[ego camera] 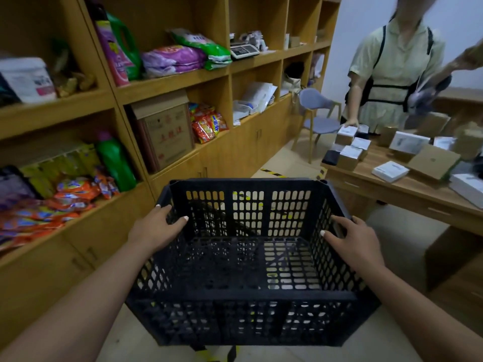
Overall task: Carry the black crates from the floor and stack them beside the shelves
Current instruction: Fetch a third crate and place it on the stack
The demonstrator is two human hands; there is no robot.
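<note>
An empty black crate (245, 299) with perforated walls fills the lower middle of the head view, held up off the floor in front of me. My left hand (156, 226) grips its left rim, fingers curled over the top edge. On the opposite rim my right hand (352, 241) holds the same way. The wooden shelves (172, 84) run along the left side, close to the crate. No other black crate is visible.
The shelves hold detergent bottles, snack packets and a cardboard box (167, 131). A wooden table (407, 194) with several small boxes stands at the right. A person in a light dress (392, 69) stands behind it. A grey chair (318, 116) sits beyond. Pale floor lies between shelves and table.
</note>
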